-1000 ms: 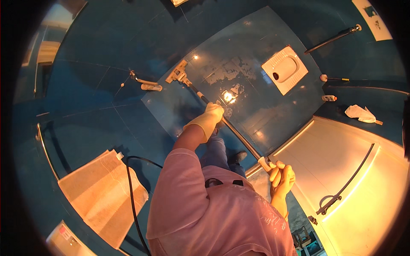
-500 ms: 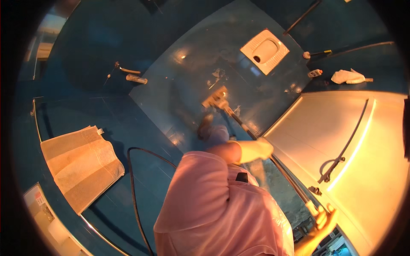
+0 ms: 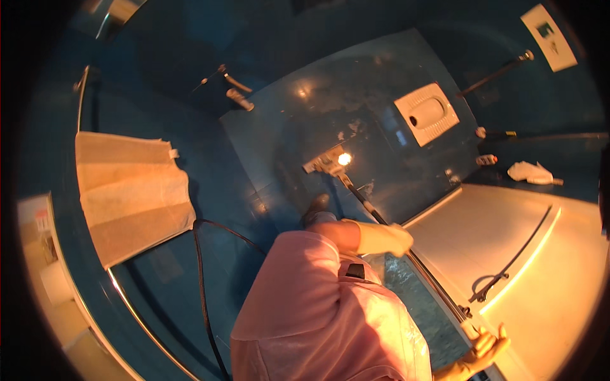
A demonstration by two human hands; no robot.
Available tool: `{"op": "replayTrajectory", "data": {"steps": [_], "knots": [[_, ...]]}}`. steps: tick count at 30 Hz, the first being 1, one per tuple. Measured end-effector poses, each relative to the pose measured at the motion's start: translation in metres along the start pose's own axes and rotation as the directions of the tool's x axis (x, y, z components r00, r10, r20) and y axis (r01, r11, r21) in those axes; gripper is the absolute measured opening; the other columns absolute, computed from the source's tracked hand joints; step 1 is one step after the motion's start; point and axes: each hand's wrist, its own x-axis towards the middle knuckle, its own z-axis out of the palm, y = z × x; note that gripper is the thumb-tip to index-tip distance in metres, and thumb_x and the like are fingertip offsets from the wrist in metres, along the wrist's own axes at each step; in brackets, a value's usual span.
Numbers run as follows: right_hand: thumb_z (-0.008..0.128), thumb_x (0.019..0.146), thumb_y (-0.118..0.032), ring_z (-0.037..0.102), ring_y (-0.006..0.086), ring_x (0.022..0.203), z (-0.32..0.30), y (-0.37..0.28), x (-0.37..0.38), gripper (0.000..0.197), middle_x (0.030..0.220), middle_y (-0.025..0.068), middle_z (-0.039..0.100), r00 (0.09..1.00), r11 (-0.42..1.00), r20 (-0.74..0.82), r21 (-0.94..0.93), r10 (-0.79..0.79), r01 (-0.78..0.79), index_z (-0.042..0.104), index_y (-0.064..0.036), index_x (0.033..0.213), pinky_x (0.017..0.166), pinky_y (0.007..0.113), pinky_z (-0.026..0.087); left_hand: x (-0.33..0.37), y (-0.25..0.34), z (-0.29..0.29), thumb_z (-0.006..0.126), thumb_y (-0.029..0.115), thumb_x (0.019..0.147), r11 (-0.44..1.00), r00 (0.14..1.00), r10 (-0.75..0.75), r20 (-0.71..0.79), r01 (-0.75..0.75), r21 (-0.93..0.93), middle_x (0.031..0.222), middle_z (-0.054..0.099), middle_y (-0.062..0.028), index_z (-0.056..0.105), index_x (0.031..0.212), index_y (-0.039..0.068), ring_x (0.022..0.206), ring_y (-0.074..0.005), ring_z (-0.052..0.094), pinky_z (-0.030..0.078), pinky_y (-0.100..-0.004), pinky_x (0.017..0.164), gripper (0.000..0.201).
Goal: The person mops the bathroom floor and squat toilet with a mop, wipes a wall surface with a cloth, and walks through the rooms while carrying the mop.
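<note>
The left hand [image 3: 394, 240] in a yellow rubber glove has its grip wrapped around the long, shiny metal pole [image 3: 437, 285]. The yellow-gloved right hand [image 3: 484, 353] touches the top end; I can't tell if its grip is clamped. The pole's wide, flat, pale head [image 3: 325, 162] is on the shiny blue floor [image 3: 279, 149]. Pulling too far back could bump the dark shoe [image 3: 320, 203]. A loose right grip could let the pole twist.
</note>
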Motion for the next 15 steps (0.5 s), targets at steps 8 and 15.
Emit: {"op": "replayTrajectory", "data": {"steps": [8,15], "knots": [[0.044,0.104,-0.027,0.038,0.0104,0.046,0.228,0.132,-0.055,0.036,0.051,0.0001,0.035,0.628,0.943,0.759,0.056,0.172,-0.327,0.059,0.0051,0.106,0.074,0.055,0.057,-0.144,-0.265,-0.056,0.068,0.023,0.074,0.859,0.869,-0.472,-0.148,0.491,0.144,0.086,0.073,-0.0048,0.075,0.087,0.023,0.086,-0.0267,0.071,0.055,-0.0421,0.069,0.015],[0.050,0.104,-0.026,0.046,0.0103,0.055,0.348,0.161,-0.145,0.037,0.049,-0.0022,0.041,0.617,0.957,0.759,-0.028,0.207,-0.287,0.064,0.0071,0.112,0.078,0.034,0.049,-0.201,-0.382,-0.034,0.070,0.010,0.076,0.674,0.669,-0.738,-0.082,0.738,-0.045,0.090,0.073,-0.0035,0.076,0.096,0.023,0.092,-0.0265,0.069,0.051,-0.0365,0.077,0.024]]}}
